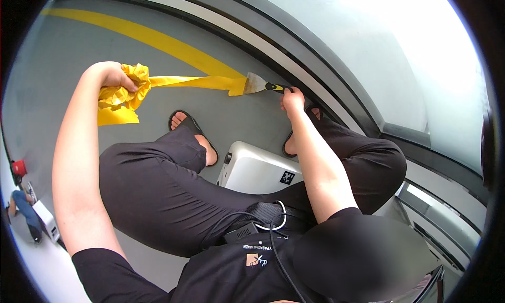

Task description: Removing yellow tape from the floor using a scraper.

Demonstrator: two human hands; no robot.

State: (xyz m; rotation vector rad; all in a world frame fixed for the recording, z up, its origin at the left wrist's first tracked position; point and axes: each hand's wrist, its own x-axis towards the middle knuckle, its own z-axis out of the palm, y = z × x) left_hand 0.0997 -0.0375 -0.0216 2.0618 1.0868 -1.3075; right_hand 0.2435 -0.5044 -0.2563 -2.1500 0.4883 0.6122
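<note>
My left hand (pixel 118 80) grips a crumpled wad of yellow floor tape (pixel 136 76), with a torn flap hanging below it. From the wad a peeled strip (pixel 189 82) stretches right, to where the tape meets the grey floor. There the blade of a putty knife (pixel 255 84) touches the strip's end. My right hand (pixel 292 99) holds that knife by its black and yellow handle. Beyond the blade, a stuck-down yellow tape line (pixel 158 40) curves away to the far left along the floor.
A white box-shaped seat or case (pixel 260 168) bearing a printed code stands between my legs. My sandalled feet (pixel 193 135) flank it. A dark-framed glass partition (pixel 335 58) runs along the right. At far left are a red object (pixel 19 168) and another person (pixel 25 212).
</note>
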